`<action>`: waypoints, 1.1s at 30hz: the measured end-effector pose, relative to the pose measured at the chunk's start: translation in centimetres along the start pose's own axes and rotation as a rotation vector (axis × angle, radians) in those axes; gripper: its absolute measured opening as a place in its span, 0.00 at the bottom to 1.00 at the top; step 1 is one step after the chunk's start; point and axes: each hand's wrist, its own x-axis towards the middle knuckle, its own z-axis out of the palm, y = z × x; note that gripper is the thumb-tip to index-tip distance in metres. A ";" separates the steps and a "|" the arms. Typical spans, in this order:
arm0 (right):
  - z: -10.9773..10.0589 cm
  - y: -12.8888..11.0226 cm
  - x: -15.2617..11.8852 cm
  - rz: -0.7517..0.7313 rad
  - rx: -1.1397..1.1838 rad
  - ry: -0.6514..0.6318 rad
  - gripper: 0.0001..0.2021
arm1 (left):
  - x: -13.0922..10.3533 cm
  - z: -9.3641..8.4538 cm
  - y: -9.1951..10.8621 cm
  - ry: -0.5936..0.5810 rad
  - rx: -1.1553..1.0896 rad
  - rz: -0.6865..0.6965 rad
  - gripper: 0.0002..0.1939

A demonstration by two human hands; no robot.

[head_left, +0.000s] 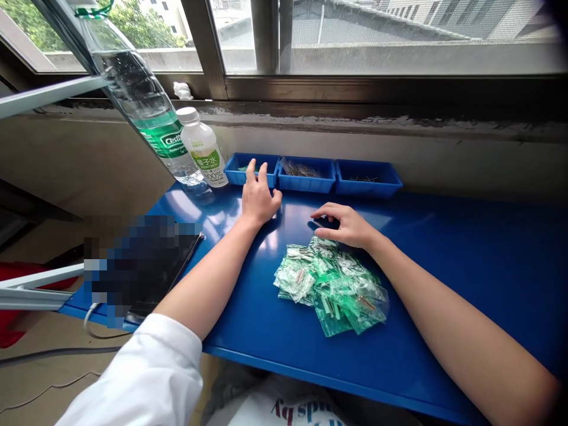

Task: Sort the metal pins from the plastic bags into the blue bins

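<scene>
By the blue tray [234, 178], left hand [258, 200]'s spread wide; right hand [351, 228]'s loosely open; its low wrist could scatter the packets [331, 283].

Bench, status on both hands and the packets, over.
Left hand over left blue bin. Right hand open beside green packets, piled on table. Bottle stands close behind left bin's outer end.

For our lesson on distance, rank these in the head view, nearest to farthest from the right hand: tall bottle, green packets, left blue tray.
From the right hand:
1. Green packets, just below it
2. Left blue tray, beyond and leftward
3. Tall bottle, far left by window
</scene>
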 end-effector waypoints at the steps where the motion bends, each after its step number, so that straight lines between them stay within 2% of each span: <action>1: -0.1 0.0 0.0 -0.024 -0.031 -0.027 0.22 | -0.1 0.1 0.1 -0.007 -0.005 0.007 0.37; 5: -0.2 -0.1 0.0 -0.083 -0.149 -0.095 0.27 | -0.4 0.3 0.4 -0.046 -0.012 0.012 0.37; 8: -0.2 -0.1 0.0 -0.079 -0.173 -0.101 0.26 | -0.6 0.4 0.5 -0.063 -0.002 0.023 0.37; 13: 0.3 -0.1 0.2 -0.026 -0.141 -0.039 0.18 | -0.7 0.4 0.5 -0.068 -0.015 0.064 0.38; 18: 0.8 0.2 0.4 0.060 -0.095 0.073 0.16 | -0.7 0.4 0.5 -0.118 -0.022 0.088 0.37; 20: 0.7 0.3 0.3 0.065 -0.042 0.073 0.15 | -0.7 0.3 0.5 -0.136 -0.032 0.109 0.36; 23: 0.2 0.3 0.1 0.010 -0.012 -0.009 0.18 | -0.7 0.4 0.5 -0.155 -0.063 0.152 0.36; 26: -0.2 0.1 0.0 -0.042 -0.079 -0.070 0.23 | -0.8 0.4 0.5 -0.171 -0.094 0.191 0.35; 29: -0.3 -0.2 0.0 -0.018 -0.097 -0.078 0.24 | -0.9 0.3 0.6 -0.190 -0.117 0.215 0.34; 33: -0.3 0.0 0.1 0.070 -0.026 -0.004 0.22 | -1.0 -0.1 1.0 -0.258 -0.188 0.273 0.28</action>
